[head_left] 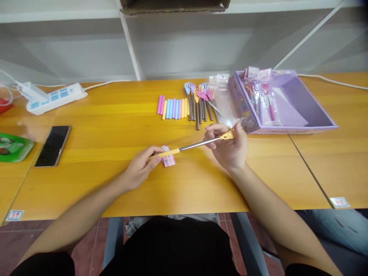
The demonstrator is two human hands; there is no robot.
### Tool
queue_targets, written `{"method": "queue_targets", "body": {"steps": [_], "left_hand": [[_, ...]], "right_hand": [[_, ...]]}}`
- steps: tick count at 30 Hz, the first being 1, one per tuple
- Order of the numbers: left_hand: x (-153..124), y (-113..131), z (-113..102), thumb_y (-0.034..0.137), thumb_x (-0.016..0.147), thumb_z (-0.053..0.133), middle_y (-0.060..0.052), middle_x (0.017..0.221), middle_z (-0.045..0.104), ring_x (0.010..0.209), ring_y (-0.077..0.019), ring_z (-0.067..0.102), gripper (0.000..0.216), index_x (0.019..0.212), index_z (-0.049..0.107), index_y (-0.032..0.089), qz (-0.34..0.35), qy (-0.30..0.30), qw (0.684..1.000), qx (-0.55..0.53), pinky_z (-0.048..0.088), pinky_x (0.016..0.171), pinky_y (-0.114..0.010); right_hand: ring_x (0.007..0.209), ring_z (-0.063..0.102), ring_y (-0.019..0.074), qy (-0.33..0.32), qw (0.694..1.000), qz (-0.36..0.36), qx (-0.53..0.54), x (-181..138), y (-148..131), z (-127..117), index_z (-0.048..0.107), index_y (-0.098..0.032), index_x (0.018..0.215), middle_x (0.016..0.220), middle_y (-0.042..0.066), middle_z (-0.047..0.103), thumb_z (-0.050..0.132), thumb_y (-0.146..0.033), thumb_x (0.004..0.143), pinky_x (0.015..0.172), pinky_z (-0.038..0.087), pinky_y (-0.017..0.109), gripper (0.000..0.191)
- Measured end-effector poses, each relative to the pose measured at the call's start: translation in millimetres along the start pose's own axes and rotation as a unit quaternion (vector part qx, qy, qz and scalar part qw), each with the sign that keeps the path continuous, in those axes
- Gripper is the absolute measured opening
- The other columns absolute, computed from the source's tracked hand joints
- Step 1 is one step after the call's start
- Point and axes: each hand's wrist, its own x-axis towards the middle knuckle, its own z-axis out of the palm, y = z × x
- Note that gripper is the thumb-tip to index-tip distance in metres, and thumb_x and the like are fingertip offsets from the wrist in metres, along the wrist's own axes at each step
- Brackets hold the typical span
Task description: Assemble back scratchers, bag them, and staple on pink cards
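Note:
A telescopic back scratcher (pixel 198 144) with a yellow handle, a metal rod and a yellow claw head is held slantwise above the table. My left hand (pixel 140 167) is closed on its handle end. At the other end, my right hand (pixel 230 149) grips the claw head, which the thumb and fingers partly hide. Small pink printed cards (pixel 169 160) lie under the handle, beside my left fingertips. Beyond my hands is a row of coloured handle sleeves (pixel 174 109) in pink, yellow, blue and purple. Right of them lie several metal rods with coloured claw heads (pixel 198 100).
Clear plastic bags (pixel 225 100) lie against a purple box (pixel 293 129) that holds bagged back scratchers (pixel 266 105). On the left are a phone (pixel 53 146), a power strip (pixel 57 97) and a green packet (pixel 14 147). A white shelf (pixel 186 50) stands behind the table.

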Motion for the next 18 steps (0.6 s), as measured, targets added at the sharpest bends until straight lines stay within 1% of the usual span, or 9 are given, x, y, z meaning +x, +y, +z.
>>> {"method": "queue_targets", "body": {"steps": [1,3,5,6,7,9,12,15,18], "left_hand": [[-0.1,1.1,0.4,0.044,0.110,0.055,-0.007,0.113,0.075,0.100,-0.0200,0.069,0.028,0.124,0.066,0.022,0.000,-0.002,1.000,0.010,0.055,0.088,-0.034],[-0.4,1.2,1.5,0.042,0.107,0.063,-0.005,0.108,0.073,0.089,-0.0176,0.066,0.024,0.121,0.066,0.022,-0.005,0.005,1.000,0.024,0.053,0.078,-0.030],[-1.1,-1.7,3.4,0.039,0.102,0.071,-0.002,0.098,0.069,0.075,-0.0137,0.058,0.023,0.117,0.066,0.022,-0.017,0.028,0.999,0.006,0.048,0.067,-0.026],[-1.5,-4.2,4.3,0.038,0.099,0.074,-0.001,0.095,0.066,0.072,-0.0128,0.055,0.024,0.116,0.066,0.022,-0.020,0.044,0.999,-0.016,0.046,0.065,-0.025],[-1.8,-7.0,5.0,0.038,0.098,0.075,-0.001,0.094,0.064,0.072,-0.0127,0.053,0.025,0.117,0.066,0.022,-0.019,0.062,0.997,-0.049,0.044,0.063,-0.025],[-2.0,-13.3,5.4,0.039,0.099,0.072,-0.003,0.097,0.061,0.077,-0.0146,0.053,0.026,0.119,0.067,0.023,-0.010,0.100,0.986,-0.130,0.044,0.063,-0.025],[-1.1,-21.1,2.6,0.036,0.097,0.070,-0.006,0.109,0.061,0.087,-0.0173,0.054,0.030,0.125,0.069,0.025,0.009,0.137,0.967,-0.215,0.045,0.064,-0.025],[-0.4,-23.6,-2.5,0.030,0.094,0.072,-0.007,0.116,0.061,0.088,-0.0172,0.053,0.034,0.128,0.069,0.026,0.027,0.155,0.963,-0.220,0.046,0.066,-0.025],[-0.9,-21.8,-7.2,0.026,0.094,0.070,-0.007,0.117,0.061,0.088,-0.0178,0.053,0.034,0.129,0.069,0.027,0.046,0.164,0.965,-0.200,0.045,0.067,-0.027]], "right_hand": [[0.052,0.042,0.0140,0.004,1.000,-0.003,-0.003,0.2,2.3,0.1,0.083,-0.025,0.092,0.063,0.000,0.043,0.045,-0.077,0.104,0.054,0.039,0.033,0.065],[0.053,0.042,0.0145,0.010,1.000,-0.006,-0.021,-0.3,6.0,0.0,0.083,-0.025,0.088,0.062,0.000,0.042,0.044,-0.074,0.105,0.054,0.037,0.033,0.065],[0.054,0.043,0.0146,0.013,0.999,-0.002,-0.035,-2.2,9.6,0.0,0.083,-0.024,0.090,0.065,0.001,0.046,0.044,-0.073,0.106,0.055,0.036,0.033,0.064],[0.055,0.043,0.0146,0.013,0.999,0.002,-0.038,-3.7,11.6,0.3,0.083,-0.024,0.091,0.067,0.001,0.048,0.043,-0.072,0.106,0.055,0.036,0.033,0.065],[0.055,0.044,0.0146,0.011,0.999,0.006,-0.038,-5.6,13.7,0.9,0.083,-0.024,0.093,0.069,0.002,0.051,0.042,-0.072,0.107,0.056,0.036,0.033,0.065],[0.057,0.045,0.0149,0.004,0.999,0.015,-0.035,-9.9,18.4,3.2,0.083,-0.023,0.096,0.074,0.003,0.055,0.040,-0.072,0.107,0.055,0.037,0.033,0.066],[0.059,0.048,0.0157,-0.007,0.999,0.032,-0.029,-16.5,24.3,8.9,0.082,-0.023,0.100,0.080,0.004,0.060,0.038,-0.074,0.106,0.054,0.039,0.032,0.068],[0.061,0.050,0.0165,-0.019,0.999,0.043,-0.024,-21.4,27.1,14.5,0.081,-0.023,0.104,0.082,0.004,0.061,0.038,-0.076,0.105,0.053,0.040,0.032,0.069],[0.061,0.050,0.0170,-0.035,0.998,0.044,-0.020,-24.5,27.7,18.1,0.079,-0.023,0.106,0.079,0.004,0.061,0.036,-0.076,0.105,0.053,0.040,0.031,0.069]]}}
